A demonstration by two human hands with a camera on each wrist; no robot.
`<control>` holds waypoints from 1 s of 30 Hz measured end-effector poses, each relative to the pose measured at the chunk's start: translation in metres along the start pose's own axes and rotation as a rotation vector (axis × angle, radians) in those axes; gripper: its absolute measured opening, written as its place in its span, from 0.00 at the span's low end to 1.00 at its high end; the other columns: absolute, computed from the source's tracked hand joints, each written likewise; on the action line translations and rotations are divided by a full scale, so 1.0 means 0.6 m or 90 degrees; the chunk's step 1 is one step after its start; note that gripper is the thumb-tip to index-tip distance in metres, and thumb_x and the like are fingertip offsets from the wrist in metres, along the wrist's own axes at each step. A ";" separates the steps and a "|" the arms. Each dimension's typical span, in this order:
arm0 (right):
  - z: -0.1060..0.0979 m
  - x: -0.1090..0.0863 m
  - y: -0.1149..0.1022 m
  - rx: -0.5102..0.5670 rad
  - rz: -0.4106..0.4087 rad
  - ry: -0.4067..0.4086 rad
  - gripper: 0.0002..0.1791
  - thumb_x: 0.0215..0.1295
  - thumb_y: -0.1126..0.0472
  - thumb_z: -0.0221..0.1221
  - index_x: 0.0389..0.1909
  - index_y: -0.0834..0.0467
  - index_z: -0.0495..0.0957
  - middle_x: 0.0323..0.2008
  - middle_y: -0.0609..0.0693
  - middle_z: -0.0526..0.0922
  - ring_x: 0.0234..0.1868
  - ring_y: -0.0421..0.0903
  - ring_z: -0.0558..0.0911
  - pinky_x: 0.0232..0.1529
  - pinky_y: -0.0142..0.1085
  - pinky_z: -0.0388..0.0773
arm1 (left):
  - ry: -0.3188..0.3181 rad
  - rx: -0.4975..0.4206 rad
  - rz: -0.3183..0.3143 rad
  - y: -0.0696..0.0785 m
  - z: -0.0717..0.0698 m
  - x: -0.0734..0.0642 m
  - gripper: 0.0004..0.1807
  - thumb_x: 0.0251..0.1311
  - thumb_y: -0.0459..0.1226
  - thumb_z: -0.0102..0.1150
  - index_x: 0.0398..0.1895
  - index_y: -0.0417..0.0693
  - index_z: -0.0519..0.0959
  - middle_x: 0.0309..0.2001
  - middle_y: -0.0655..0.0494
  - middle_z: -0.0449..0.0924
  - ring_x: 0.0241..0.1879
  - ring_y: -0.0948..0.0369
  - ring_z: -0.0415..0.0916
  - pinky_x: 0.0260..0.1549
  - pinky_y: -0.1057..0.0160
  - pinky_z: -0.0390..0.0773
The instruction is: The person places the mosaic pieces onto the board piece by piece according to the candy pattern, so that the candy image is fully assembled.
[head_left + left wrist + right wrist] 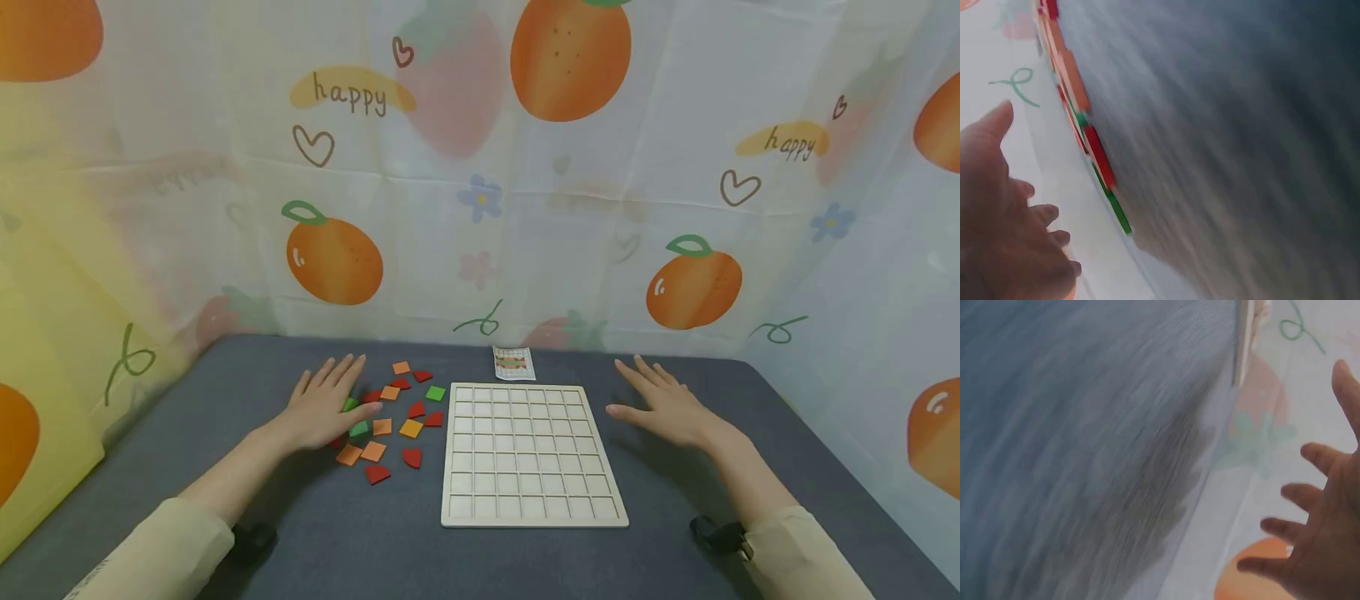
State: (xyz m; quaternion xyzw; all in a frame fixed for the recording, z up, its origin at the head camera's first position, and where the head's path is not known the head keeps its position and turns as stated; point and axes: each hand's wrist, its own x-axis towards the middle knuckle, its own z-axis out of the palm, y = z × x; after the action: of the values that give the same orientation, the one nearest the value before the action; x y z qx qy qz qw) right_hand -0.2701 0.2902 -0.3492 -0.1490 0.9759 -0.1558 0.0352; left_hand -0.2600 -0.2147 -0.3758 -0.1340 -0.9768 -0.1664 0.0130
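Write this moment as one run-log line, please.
left hand: holds nothing, above coloured pieces | right hand: holds nothing, beside grid board | pieces: loose, left of board | printed card: beyond board

Card (513,364) behind board (507,461), tiles (411,428) (scattered) left

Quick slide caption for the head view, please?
Left hand near scattered coloured tiles, right hand beside the empty grid board, both outstretched.

Matt tabletop (360,542), wood-look board (529,461), paper card (513,364)
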 end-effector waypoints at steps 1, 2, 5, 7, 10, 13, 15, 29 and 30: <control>0.001 0.005 -0.004 0.021 -0.014 -0.005 0.49 0.66 0.30 0.52 0.79 0.49 0.47 0.80 0.63 0.40 0.77 0.73 0.40 0.65 0.77 0.39 | 0.010 -0.011 0.011 0.005 0.001 0.005 0.46 0.68 0.60 0.49 0.79 0.43 0.49 0.78 0.34 0.48 0.76 0.33 0.43 0.70 0.28 0.42; 0.002 0.010 -0.007 0.041 -0.028 -0.011 0.48 0.67 0.32 0.52 0.79 0.50 0.47 0.80 0.63 0.40 0.78 0.72 0.40 0.66 0.76 0.39 | 0.014 -0.025 0.018 0.009 0.002 0.010 0.44 0.70 0.57 0.50 0.78 0.40 0.51 0.77 0.34 0.51 0.76 0.33 0.46 0.70 0.29 0.46; 0.009 0.024 -0.013 0.096 -0.066 -0.033 0.45 0.69 0.38 0.54 0.79 0.50 0.48 0.80 0.61 0.42 0.78 0.70 0.43 0.69 0.73 0.43 | 0.014 -0.085 0.032 0.019 0.005 0.027 0.38 0.72 0.50 0.50 0.76 0.36 0.55 0.74 0.32 0.58 0.73 0.34 0.54 0.68 0.31 0.57; 0.014 0.032 -0.015 0.116 -0.087 -0.046 0.43 0.70 0.40 0.55 0.79 0.50 0.50 0.80 0.61 0.44 0.78 0.69 0.47 0.70 0.71 0.49 | 0.009 -0.133 0.023 0.021 0.008 0.037 0.35 0.73 0.47 0.50 0.75 0.35 0.57 0.73 0.33 0.61 0.72 0.35 0.58 0.66 0.33 0.62; 0.022 0.040 -0.016 0.141 -0.102 -0.075 0.42 0.69 0.43 0.57 0.78 0.51 0.51 0.80 0.61 0.46 0.78 0.68 0.50 0.67 0.70 0.56 | 0.010 -0.184 -0.004 0.021 0.011 0.048 0.32 0.73 0.45 0.49 0.74 0.37 0.60 0.71 0.34 0.64 0.70 0.37 0.63 0.64 0.36 0.67; 0.028 0.048 -0.013 0.172 -0.119 -0.105 0.44 0.66 0.46 0.60 0.78 0.54 0.52 0.79 0.62 0.47 0.78 0.69 0.50 0.66 0.70 0.58 | 0.022 -0.221 -0.032 0.019 0.015 0.054 0.29 0.73 0.43 0.50 0.72 0.40 0.64 0.69 0.36 0.68 0.67 0.39 0.68 0.61 0.39 0.72; 0.031 0.051 -0.009 0.187 -0.132 -0.122 0.46 0.63 0.48 0.63 0.78 0.56 0.53 0.79 0.63 0.48 0.78 0.69 0.48 0.67 0.71 0.56 | 0.032 -0.239 -0.041 0.020 0.019 0.057 0.26 0.72 0.42 0.51 0.70 0.41 0.67 0.67 0.37 0.71 0.65 0.40 0.71 0.58 0.42 0.75; 0.044 0.053 0.009 0.191 -0.144 -0.179 0.52 0.52 0.49 0.72 0.75 0.58 0.59 0.78 0.60 0.53 0.79 0.68 0.44 0.71 0.71 0.43 | 0.019 -0.275 0.036 0.080 0.046 0.082 0.16 0.62 0.35 0.63 0.53 0.41 0.81 0.50 0.42 0.81 0.43 0.52 0.79 0.37 0.58 0.80; 0.044 0.052 0.008 0.190 -0.145 -0.181 0.51 0.52 0.49 0.73 0.75 0.58 0.59 0.78 0.60 0.54 0.78 0.69 0.44 0.71 0.71 0.43 | 0.011 -0.280 0.044 0.082 0.047 0.082 0.16 0.61 0.35 0.65 0.51 0.41 0.82 0.48 0.43 0.81 0.40 0.54 0.79 0.35 0.59 0.79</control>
State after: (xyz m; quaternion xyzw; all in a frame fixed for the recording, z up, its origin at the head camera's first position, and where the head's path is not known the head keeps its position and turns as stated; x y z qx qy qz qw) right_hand -0.2981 0.2773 -0.3762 -0.2719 0.9041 -0.2786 0.1764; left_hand -0.2938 -0.1478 -0.3833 -0.1656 -0.9117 -0.3759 -0.0026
